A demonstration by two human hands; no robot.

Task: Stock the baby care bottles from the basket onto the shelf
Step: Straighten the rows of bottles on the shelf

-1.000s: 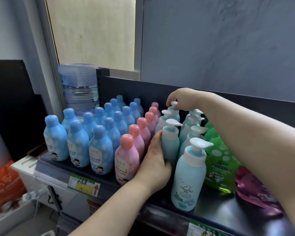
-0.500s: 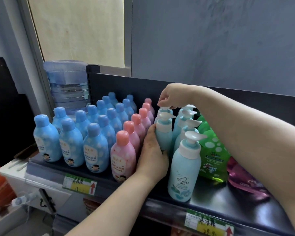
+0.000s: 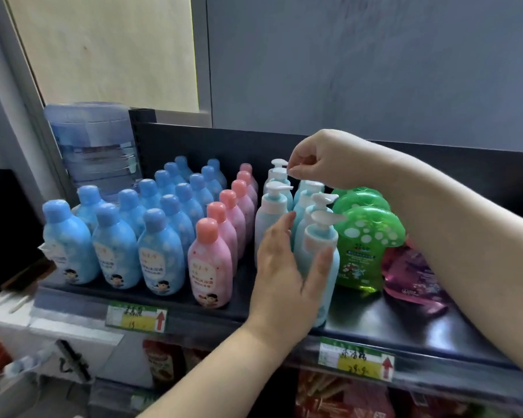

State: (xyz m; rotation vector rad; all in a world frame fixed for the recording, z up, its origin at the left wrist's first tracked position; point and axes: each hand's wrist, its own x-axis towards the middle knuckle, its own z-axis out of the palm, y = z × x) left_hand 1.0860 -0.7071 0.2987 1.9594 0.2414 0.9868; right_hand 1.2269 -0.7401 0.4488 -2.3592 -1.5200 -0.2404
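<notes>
At front edge: glossy black shelf (image 3: 405, 324), paper price tags (image 3: 136, 319) (yellow, red arrows). Left hand (image 3: 281, 276) fingers straight, released, flat against the front pump bottle (image 3: 320, 238), smooth teal, white collar, standing in its row. Right hand (image 3: 329, 161) fingers curled at a rear pump nozzle (image 3: 280, 162); pinch or mere touch, cannot tell. Behind: matte grey wall (image 3: 375, 70).

Pump bottle (image 3: 320, 236) partly behind L hand (image 3: 281, 285)

Your left hand (image 3: 284, 276) sits at lower centre, fingers straight and spread. Your right hand (image 3: 323, 159), arm entering from the right edge, hangs mid-frame, fingers curled down.
</notes>
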